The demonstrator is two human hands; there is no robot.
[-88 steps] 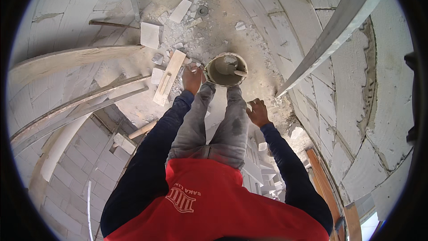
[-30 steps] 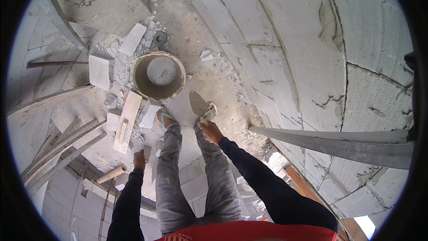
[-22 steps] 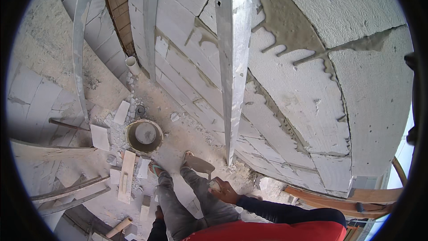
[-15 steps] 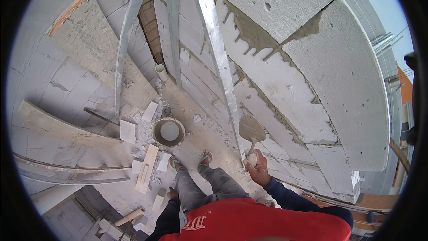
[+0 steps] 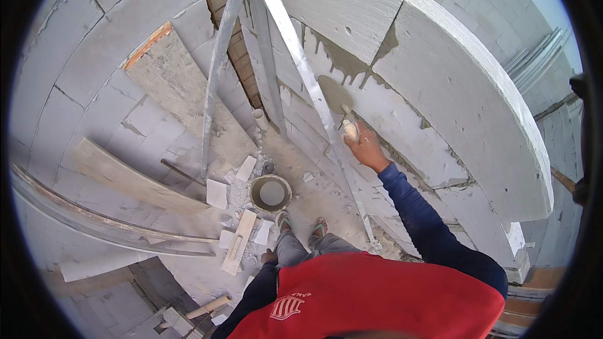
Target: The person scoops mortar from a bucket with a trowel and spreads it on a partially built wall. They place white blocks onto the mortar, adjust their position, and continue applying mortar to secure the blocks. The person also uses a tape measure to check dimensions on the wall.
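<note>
Grey, round-bladed: gripped a trowel (image 5: 336, 95) in the right hand (image 5: 369, 149), under the white block wall's (image 5: 465, 103) top edge. Seemed light, stiff, best held by the pale handle (image 5: 350, 130). Couldn't tell the left hand's (image 5: 269, 256) hold.

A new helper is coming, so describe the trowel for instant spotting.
Start at the big pale block wall on the picture's right, then find the right hand in front of it. That hand grips the trowel by its pale handle. A rounded, mortar-grey blade sets it apart from the long, straight metal post left of it.
</note>
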